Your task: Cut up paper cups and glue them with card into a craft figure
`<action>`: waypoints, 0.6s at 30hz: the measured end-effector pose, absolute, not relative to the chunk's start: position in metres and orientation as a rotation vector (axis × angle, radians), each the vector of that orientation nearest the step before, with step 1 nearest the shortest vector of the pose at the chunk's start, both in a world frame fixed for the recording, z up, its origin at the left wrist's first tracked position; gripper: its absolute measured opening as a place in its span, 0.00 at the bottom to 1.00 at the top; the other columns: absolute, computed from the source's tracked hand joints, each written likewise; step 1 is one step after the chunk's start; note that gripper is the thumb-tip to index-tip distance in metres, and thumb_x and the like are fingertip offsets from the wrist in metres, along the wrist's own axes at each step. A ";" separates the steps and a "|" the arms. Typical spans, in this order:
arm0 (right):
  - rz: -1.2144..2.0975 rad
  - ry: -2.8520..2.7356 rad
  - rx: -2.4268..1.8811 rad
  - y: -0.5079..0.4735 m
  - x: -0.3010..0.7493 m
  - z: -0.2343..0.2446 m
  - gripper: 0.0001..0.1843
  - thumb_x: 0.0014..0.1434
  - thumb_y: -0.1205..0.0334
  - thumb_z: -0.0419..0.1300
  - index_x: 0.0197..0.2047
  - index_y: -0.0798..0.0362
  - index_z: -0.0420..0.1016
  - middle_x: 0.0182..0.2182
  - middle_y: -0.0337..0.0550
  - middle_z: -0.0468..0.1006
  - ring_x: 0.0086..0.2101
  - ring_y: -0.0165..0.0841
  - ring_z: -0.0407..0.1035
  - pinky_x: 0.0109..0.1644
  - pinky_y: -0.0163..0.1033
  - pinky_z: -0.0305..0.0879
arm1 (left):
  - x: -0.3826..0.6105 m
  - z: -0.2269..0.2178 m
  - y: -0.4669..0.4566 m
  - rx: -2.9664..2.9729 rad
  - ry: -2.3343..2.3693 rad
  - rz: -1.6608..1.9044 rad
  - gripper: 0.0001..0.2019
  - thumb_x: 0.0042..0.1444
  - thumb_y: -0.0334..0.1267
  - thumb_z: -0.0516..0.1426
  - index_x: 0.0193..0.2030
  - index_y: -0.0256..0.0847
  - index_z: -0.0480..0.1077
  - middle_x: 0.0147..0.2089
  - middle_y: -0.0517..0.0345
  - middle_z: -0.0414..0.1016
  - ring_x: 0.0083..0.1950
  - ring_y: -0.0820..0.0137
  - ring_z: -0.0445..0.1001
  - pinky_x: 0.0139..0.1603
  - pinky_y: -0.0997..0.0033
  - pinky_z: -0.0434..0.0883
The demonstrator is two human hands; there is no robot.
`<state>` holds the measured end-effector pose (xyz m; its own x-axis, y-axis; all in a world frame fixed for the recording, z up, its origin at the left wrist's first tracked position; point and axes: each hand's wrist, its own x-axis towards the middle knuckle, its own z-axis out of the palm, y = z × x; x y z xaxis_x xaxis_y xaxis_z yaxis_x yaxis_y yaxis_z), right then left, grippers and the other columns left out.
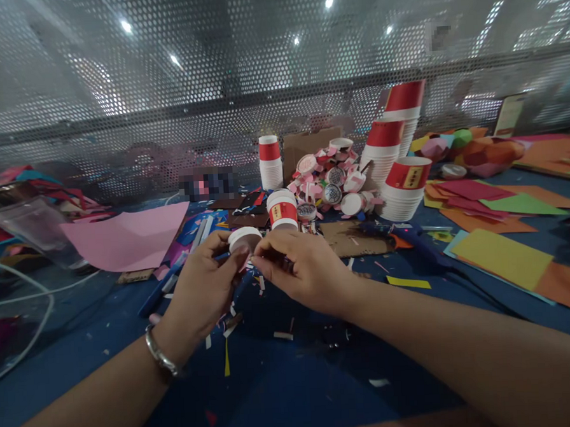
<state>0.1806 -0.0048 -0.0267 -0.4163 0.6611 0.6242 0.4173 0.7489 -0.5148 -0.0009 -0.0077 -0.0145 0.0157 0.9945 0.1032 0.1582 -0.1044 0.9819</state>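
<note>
My left hand (199, 291) grips a small round white piece with a raised rim (244, 233), like the cut-off bottom of a paper cup, between thumb and fingers. Close at its right side is my right hand (311, 269), the thumb and fingertips pinched together; whatever they hold is too small to make out. Just behind the hands stands a white paper cup with a red band (282, 212). A heap of similar round pieces with pink paper bits (331, 182) lies beyond it.
Stacked red-and-white paper cups (403, 188) stand at the back right, with another stack (269, 163) behind. A blue glue gun (418, 248) and coloured paper sheets (504, 256) lie right. Pink paper (128, 237) and a clear container (32, 227) are left. Scraps litter the blue tabletop (256, 393).
</note>
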 end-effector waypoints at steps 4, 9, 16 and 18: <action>0.576 -1.975 -0.944 -0.008 0.176 -0.023 0.16 0.68 0.50 0.62 0.37 0.55 0.79 0.30 0.40 0.79 0.30 0.30 0.69 0.34 0.36 0.59 | -0.004 -0.013 -0.010 1.626 1.379 1.198 0.11 0.60 0.48 0.64 0.42 0.46 0.74 0.24 0.65 0.70 0.20 0.73 0.62 0.21 0.73 0.59; 0.743 -1.925 -0.990 -0.009 0.172 -0.022 0.14 0.66 0.53 0.64 0.34 0.55 0.78 0.26 0.37 0.78 0.26 0.28 0.66 0.31 0.35 0.57 | -0.004 -0.012 -0.011 1.865 1.440 1.209 0.07 0.62 0.43 0.62 0.43 0.44 0.75 0.32 0.59 0.77 0.27 0.69 0.70 0.29 0.70 0.66; 0.837 -1.887 -0.951 -0.006 0.170 -0.028 0.05 0.61 0.65 0.63 0.33 0.55 0.76 0.26 0.36 0.77 0.26 0.27 0.66 0.31 0.33 0.59 | -0.003 -0.012 -0.008 1.998 1.425 1.221 0.06 0.62 0.40 0.59 0.43 0.43 0.75 0.37 0.58 0.78 0.29 0.69 0.73 0.31 0.68 0.70; 0.821 -1.882 -0.931 -0.006 0.171 -0.028 0.05 0.60 0.65 0.63 0.32 0.55 0.76 0.25 0.36 0.76 0.26 0.27 0.66 0.31 0.33 0.59 | -0.006 -0.013 -0.006 2.065 1.463 1.232 0.05 0.62 0.39 0.60 0.42 0.43 0.76 0.38 0.58 0.78 0.31 0.68 0.73 0.32 0.68 0.70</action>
<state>0.1713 -0.0060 -0.0275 -0.3536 0.8449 0.4014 0.2802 0.5051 -0.8163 -0.0056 -0.0055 -0.0130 0.1012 0.8830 0.4583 0.6023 -0.4210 0.6783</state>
